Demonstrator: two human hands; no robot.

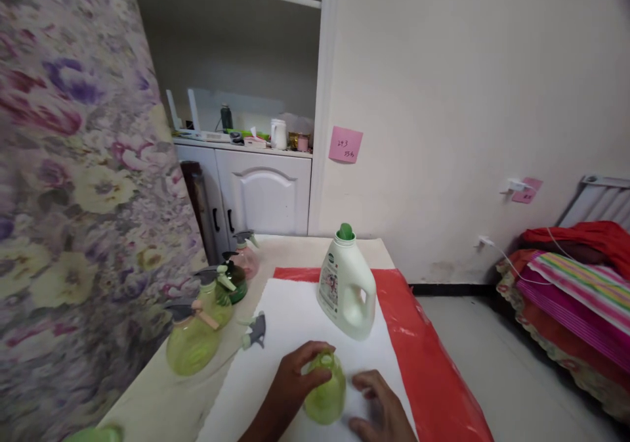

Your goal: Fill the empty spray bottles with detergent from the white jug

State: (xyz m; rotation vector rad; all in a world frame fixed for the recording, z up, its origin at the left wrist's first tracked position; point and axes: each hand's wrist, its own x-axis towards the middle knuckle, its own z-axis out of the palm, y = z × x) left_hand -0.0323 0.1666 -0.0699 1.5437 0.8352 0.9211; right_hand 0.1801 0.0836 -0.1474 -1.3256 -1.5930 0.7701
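A yellow-green translucent spray bottle (325, 399) without its spray head stands on white paper. My left hand (295, 381) pinches it around the neck, thumb and forefinger on either side of the open mouth. Just right of the bottle, my right hand (381, 408) is apart from it, its fingers loosely bent and spread with nothing between them. A grey trigger spray head (254, 331) with a thin tube lies on the table to the left. Behind the bottle stands a pale green detergent jug (339, 291) with a dark green piece at its mouth (346, 232).
Several spray bottles with heads line the table's left side, among them a yellow one (191, 349), a dark green one (238, 286) and a pink one (246, 261). Red plastic sheeting (428, 363) covers the right edge. A green rounded object (96, 434) shows at the bottom left.
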